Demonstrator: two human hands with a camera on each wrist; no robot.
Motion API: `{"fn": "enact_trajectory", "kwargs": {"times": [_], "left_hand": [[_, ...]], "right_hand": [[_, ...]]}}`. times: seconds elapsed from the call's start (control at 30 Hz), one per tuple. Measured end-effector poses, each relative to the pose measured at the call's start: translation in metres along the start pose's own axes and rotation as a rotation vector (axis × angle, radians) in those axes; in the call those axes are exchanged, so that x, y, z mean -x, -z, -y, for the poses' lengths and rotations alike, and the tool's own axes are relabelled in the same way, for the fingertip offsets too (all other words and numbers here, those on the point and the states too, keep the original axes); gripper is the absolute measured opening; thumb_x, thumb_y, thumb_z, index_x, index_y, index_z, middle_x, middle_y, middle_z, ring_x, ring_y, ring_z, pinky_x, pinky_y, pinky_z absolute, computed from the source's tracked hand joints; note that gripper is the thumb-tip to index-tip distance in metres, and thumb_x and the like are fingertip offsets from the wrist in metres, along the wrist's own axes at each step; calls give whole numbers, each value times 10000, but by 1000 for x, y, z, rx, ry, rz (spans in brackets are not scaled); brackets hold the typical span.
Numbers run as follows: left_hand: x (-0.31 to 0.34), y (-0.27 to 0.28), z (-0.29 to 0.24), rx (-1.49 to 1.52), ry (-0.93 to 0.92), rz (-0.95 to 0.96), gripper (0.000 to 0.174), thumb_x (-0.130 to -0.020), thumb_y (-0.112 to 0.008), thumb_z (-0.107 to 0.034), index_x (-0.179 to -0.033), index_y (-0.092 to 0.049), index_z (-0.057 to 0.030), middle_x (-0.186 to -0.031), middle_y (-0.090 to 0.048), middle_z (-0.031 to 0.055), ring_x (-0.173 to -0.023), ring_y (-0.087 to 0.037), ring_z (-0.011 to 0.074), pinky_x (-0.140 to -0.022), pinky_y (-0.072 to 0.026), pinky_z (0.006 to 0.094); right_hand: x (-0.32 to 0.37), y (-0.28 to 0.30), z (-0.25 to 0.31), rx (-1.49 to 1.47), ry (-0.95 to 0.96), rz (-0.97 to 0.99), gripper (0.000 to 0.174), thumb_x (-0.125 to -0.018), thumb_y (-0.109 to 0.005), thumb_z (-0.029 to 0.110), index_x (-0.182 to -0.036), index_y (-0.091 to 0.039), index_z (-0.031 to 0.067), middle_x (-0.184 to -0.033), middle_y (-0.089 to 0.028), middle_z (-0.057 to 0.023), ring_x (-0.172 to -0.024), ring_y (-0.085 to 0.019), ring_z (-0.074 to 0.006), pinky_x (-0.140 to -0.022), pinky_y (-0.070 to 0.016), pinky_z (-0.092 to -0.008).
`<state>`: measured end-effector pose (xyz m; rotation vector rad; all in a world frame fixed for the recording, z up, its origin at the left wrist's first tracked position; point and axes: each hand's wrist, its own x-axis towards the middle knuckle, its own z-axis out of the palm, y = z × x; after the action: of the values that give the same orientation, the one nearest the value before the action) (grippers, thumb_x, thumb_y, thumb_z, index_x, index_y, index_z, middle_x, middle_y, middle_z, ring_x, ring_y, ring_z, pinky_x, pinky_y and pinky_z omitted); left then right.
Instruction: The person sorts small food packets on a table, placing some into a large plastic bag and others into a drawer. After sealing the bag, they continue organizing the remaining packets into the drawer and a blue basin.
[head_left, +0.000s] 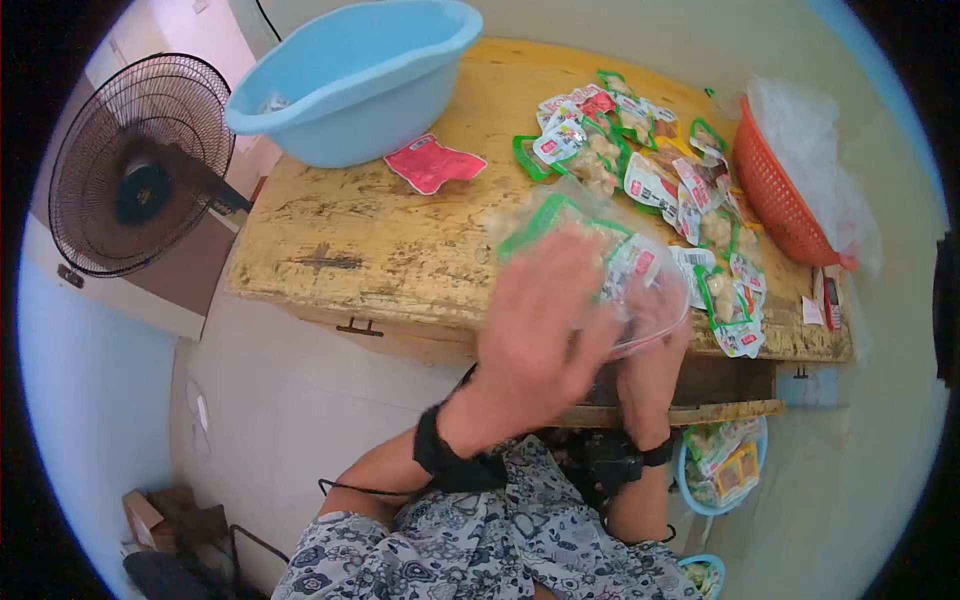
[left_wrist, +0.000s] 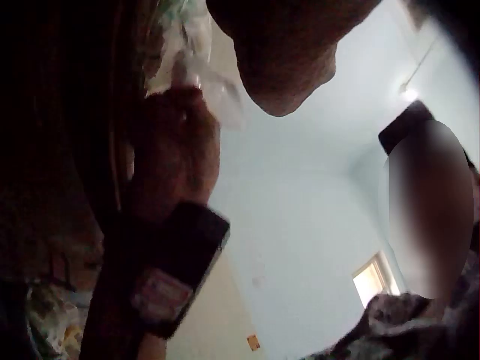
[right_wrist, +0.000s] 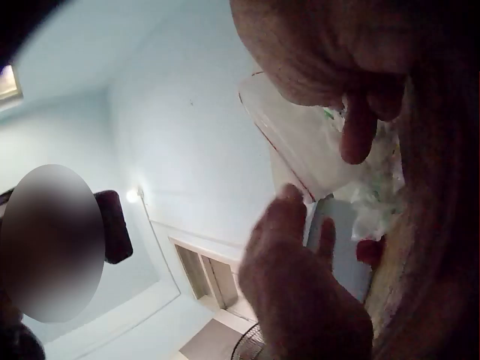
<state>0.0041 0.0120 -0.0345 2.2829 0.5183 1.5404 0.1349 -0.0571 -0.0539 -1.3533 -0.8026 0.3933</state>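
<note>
A clear plastic zip bag (head_left: 668, 290) with green-edged snack packets (head_left: 555, 220) inside is held over the table's front edge. My right hand (head_left: 655, 345) grips the bag near its mouth; in the right wrist view a finger of this right hand (right_wrist: 322, 45) lies against the plastic. My left hand (head_left: 540, 320), blurred, is over the bag's near left side with its fingers extended. From the right wrist, the left hand (right_wrist: 300, 277) appears beside the bag's red-lined edge (right_wrist: 281, 157), fingers fairly straight. The left wrist view is dark, with the right hand (left_wrist: 176, 142) at the bag.
Loose snack packets (head_left: 650, 185) are heaped across the table's right side, by an orange basket (head_left: 790, 190) lined with plastic. A blue basin (head_left: 360, 90) and a red packet (head_left: 435, 163) lie left. Below are an open drawer (head_left: 730, 385) and a tub of packets (head_left: 722, 465). A fan (head_left: 140, 165) stands left.
</note>
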Motion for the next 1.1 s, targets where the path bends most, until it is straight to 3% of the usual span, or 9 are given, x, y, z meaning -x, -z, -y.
{"fn": "enact_trajectory", "kwargs": {"times": [0.07, 0.17, 0.37, 0.53, 0.67, 0.77, 0.87, 0.97, 1.1], "left_hand": [[-5, 10, 26, -107, 42, -28, 455, -878, -716, -67, -1316, -609, -1, -1376, -611, 215, -1319, -555, 382, -1124, -404, 497], [-6, 14, 48, -194, 124, -1, 547, -868, -718, -73, -1369, -533, 44, -1355, -580, 236, -1302, -526, 417, -1085, -430, 497], [-4, 9, 57, -106, 234, 205, 602, -820, -705, -47, -1391, -524, 11, -1293, -601, 218, -1217, -554, 396, -1030, -440, 479], [0, 11, 65, -140, 222, 333, 570, -850, -705, -86, -1392, -537, -38, -1248, -644, 176, -1178, -588, 373, -1005, -463, 471], [1, 8, 69, -62, 235, 239, 565, -878, -716, -124, -1406, -534, -44, -1222, -663, 170, -1150, -609, 366, -991, -480, 467], [-5, 6, 68, -23, 304, 217, 583, -880, -726, -144, -1416, -525, -31, -1216, -664, 170, -1130, -619, 351, -985, -485, 459], [-13, 4, 66, -130, 263, 254, 616, -854, -723, -135, -1399, -489, 34, -1134, -649, 194, -1070, -593, 379, -931, -465, 475], [-14, 1, 69, -179, 273, 291, 573, -891, -729, -149, -1418, -530, -45, -1121, -672, 150, -1007, -648, 318, -902, -520, 441], [-8, 4, 78, -62, 445, 298, 497, -895, -704, -81, -1371, -564, -53, -1027, -644, 118, -901, -642, 255, -815, -532, 371]], "right_hand": [[0, -1, 12, -243, -263, 14, 370, -1037, -629, 183, -1352, -523, 19, -987, -645, -44, -639, -594, -99, -529, -493, -258], [-2, -11, 12, -265, -236, -58, 413, -1042, -610, 179, -1404, -495, 17, -964, -656, -58, -499, -543, -96, -400, -423, -243], [-9, -12, 16, -291, -242, -110, 532, -1013, -643, 153, -1482, -445, -1, -953, -660, -55, -539, -530, -75, -430, -421, -231], [-24, -3, -16, 135, -19, -28, 504, -1036, -608, 150, -1486, -444, -6, -993, -673, -76, -646, -588, -83, -500, -469, -248], [-34, 1, -21, 442, 180, 40, 347, -1052, -585, 204, -1291, -575, -47, -1050, -701, -181, -980, -685, -333, -864, -526, -413], [-37, 3, -12, 534, 111, 62, 328, -1039, -593, 196, -1262, -588, -43, -1030, -689, -216, -949, -673, -345, -834, -522, -434], [-33, -4, -16, 512, 304, -7, 292, -1035, -591, 198, -1205, -614, -37, -984, -691, -191, -876, -663, -302, -781, -519, -425], [-33, -1, -9, 384, 128, 80, 270, -1028, -595, 193, -1163, -636, -36, -969, -689, -169, -846, -650, -258, -754, -514, -402], [-43, 11, -16, 325, 74, 240, 264, -1014, -614, 186, -1155, -641, -36, -961, -693, -139, -852, -649, -209, -765, -518, -366]]}}
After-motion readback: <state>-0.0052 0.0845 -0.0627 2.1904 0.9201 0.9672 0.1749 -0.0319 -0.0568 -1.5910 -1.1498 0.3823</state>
